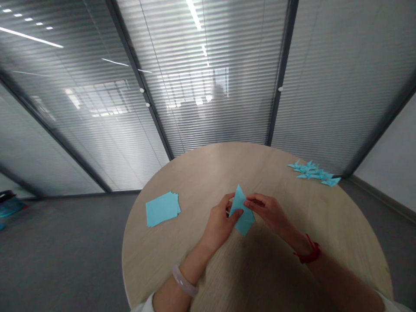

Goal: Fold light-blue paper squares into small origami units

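Note:
A light-blue piece of folded origami paper (244,222), kite-like with a pointed top, is held up just over the round table in front of me. My left hand (221,220) is closed on its left side, the thumb lying across the front and the fingers behind. At the upper right edge, my right hand (267,209) pinches the same paper between thumb and fingers. The paper's back is hidden from view.
On the wooden table (208,173), a stack of blue paper sheets (161,209) lies to the left. Several folded blue paper cranes (313,171) cluster near the far right edge. Glass partitions with blinds (221,117) stand beyond the table.

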Motion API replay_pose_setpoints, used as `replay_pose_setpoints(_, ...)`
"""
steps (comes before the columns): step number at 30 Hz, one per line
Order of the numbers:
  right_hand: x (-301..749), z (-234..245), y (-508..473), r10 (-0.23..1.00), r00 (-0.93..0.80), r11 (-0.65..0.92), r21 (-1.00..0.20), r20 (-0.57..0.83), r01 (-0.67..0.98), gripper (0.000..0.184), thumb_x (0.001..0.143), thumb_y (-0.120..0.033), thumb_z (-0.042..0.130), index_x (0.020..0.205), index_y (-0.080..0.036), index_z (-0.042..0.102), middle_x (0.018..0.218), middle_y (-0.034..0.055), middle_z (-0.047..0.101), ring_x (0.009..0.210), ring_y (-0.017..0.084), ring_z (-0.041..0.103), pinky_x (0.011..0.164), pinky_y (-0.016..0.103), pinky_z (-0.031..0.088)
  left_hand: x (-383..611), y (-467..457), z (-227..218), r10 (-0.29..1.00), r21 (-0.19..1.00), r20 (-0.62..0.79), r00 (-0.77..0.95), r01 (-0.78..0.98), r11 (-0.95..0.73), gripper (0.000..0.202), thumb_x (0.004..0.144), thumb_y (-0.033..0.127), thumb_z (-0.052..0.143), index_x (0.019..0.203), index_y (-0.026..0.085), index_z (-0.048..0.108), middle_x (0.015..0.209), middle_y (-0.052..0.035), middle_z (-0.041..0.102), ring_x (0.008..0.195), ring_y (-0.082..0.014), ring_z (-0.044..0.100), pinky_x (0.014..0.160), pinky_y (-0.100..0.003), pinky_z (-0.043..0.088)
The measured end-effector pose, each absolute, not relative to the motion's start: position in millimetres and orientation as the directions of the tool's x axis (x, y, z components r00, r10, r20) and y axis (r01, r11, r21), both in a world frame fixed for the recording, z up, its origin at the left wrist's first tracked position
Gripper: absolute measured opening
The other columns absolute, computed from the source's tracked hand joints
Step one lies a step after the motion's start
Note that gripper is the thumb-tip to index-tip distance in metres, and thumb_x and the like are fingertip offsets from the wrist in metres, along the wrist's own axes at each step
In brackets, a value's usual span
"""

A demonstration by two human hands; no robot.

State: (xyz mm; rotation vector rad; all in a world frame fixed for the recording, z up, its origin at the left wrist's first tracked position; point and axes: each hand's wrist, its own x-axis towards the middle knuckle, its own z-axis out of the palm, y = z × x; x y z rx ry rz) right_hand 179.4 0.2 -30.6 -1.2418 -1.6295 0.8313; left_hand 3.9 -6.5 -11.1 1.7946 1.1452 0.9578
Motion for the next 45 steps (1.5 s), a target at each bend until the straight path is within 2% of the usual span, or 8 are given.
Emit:
replay_pose_setpoints(5,179.2,-28.7,-2.4,0.959,-0.088,0.280,-0.859,0.269,0.429,0.030,0.081,-0.043,0.055,0.069,-0.017,0.065,0.058,-0.0006,0.060,0.056,0.015,0.054,0.053,0.024,0.038,4.2,-6.8,-8.7,0.940,0.890,0.173,0.294,0.363,-0.277,0.045,0.079,0.024,0.061,0.123,0.022,0.053,0.085,-0.0018,0.070,0.076,-0.0169,0.064,0.066,-0.026,0.047)
replay_pose_setpoints(15,180.7,-30.4,0.7,0.954,-0.126,0.300,-0.860,0.273,0.412,0.030,0.081,-0.045,0.056,0.073,-0.019,0.067,0.064,0.0004,0.065,0.060,0.016,0.057,0.056,0.024,0.040,2.7,-4.8,-9.6,0.946,0.893,0.179,0.268,0.358,-0.271,0.043,0.079,0.024,0.061,0.122,0.021,0.053,0.089,-0.0031,0.071,0.080,-0.0175,0.065,0.068,-0.027,0.048)
replay_pose_setpoints(19,179.6,-29.4,-1.7,0.954,-0.131,0.301,-0.845,0.271,0.443,0.027,0.083,-0.041,0.055,0.074,-0.019,0.068,0.067,0.0016,0.068,0.064,0.017,0.060,0.059,0.025,0.042,2.6,-5.1,-10.5,0.939,0.891,0.173,0.298,0.359,-0.278,0.038,0.084,0.034,0.058,0.119,0.021,0.054,0.092,-0.0039,0.070,0.081,-0.0174,0.064,0.066,-0.026,0.046)
replay_pose_setpoints(22,177.6,-29.7,-3.3,0.954,-0.121,0.298,-0.830,0.274,0.472,0.027,0.083,-0.041,0.055,0.075,-0.019,0.069,0.071,0.0031,0.070,0.069,0.019,0.063,0.063,0.026,0.045,2.2,-4.2,-11.3,0.939,0.879,0.193,0.286,0.375,-0.295,0.036,0.084,0.042,0.058,0.111,0.019,0.058,0.086,-0.0030,0.068,0.077,-0.0168,0.062,0.063,-0.024,0.045)
replay_pose_setpoints(30,175.8,-33.4,-1.6,0.945,-0.209,0.322,-0.841,0.253,0.434,0.027,0.084,-0.041,0.055,0.078,-0.019,0.069,0.073,0.0027,0.070,0.070,0.018,0.062,0.062,0.025,0.044,0.0,-2.9,-10.0,0.943,0.875,0.238,0.233,0.370,-0.312,0.022,0.083,0.030,0.057,0.101,0.019,0.061,0.079,-0.0008,0.066,0.073,-0.0155,0.061,0.068,-0.025,0.046)
replay_pose_setpoints(34,175.8,-33.2,-0.8,0.929,-0.250,0.354,-0.858,0.274,0.373,0.033,0.087,-0.045,0.050,0.079,-0.017,0.067,0.066,0.0004,0.063,0.060,0.014,0.054,0.054,0.024,0.039,-1.3,-3.0,-8.2,0.950,0.874,0.252,0.184,0.378,-0.305,0.022,0.083,0.029,0.057,0.102,0.018,0.062,0.077,-0.0009,0.066,0.071,-0.0157,0.061,0.066,-0.025,0.047)
replay_pose_setpoints(38,175.7,-33.0,-0.9,0.927,-0.262,0.351,-0.867,0.269,0.354,0.037,0.085,-0.050,0.051,0.072,-0.018,0.065,0.059,-0.0019,0.056,0.056,0.013,0.049,0.052,0.024,0.036,-1.5,-3.3,-6.4,0.952,0.879,0.251,0.177,0.370,-0.300,0.022,0.083,0.029,0.057,0.103,0.018,0.062,0.078,-0.0015,0.068,0.070,-0.0159,0.062,0.066,-0.025,0.047)
replay_pose_setpoints(45,176.5,-31.5,-1.2,0.941,-0.235,0.319,-0.869,0.243,0.379,0.031,0.082,-0.044,0.055,0.070,-0.017,0.067,0.059,-0.0013,0.058,0.057,0.014,0.051,0.054,0.024,0.037,0.3,-5.4,-5.0,0.951,0.899,0.252,0.178,0.322,-0.298,0.026,0.083,0.030,0.059,0.106,0.018,0.061,0.081,-0.0026,0.070,0.068,-0.0154,0.063,0.065,-0.026,0.048)
